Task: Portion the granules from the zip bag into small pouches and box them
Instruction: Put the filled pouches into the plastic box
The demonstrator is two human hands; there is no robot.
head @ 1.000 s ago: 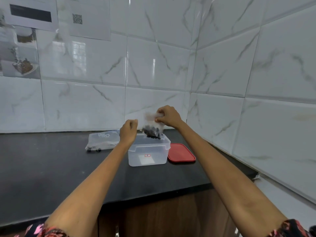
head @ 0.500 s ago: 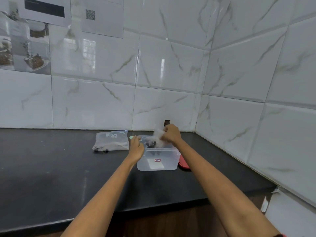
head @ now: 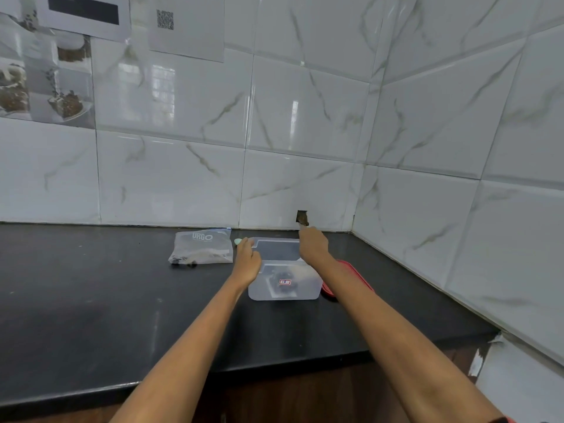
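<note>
A clear plastic box (head: 305,288) stands on the black counter (head: 91,300). Inside it lies a small pouch of dark granules (head: 282,280), seen through the wall. My left hand (head: 247,259) is at the box's left rim, fingers curled over the edge. My right hand (head: 312,245) hovers above the box's right side with fingers loosely extended and nothing in it. The zip bag (head: 201,247), printed URGO, lies flat to the left of the box with a few dark granules along its bottom.
A red lid (head: 351,274) lies right of the box, partly under my right forearm. A small pale green object (head: 238,241) sits between the bag and the box. Tiled walls meet in a corner behind the box. The counter's front edge is near me.
My right hand lowered the filled pouch into the box and let go of it. My left hand moved onto the box's rim. The view tilted up.
</note>
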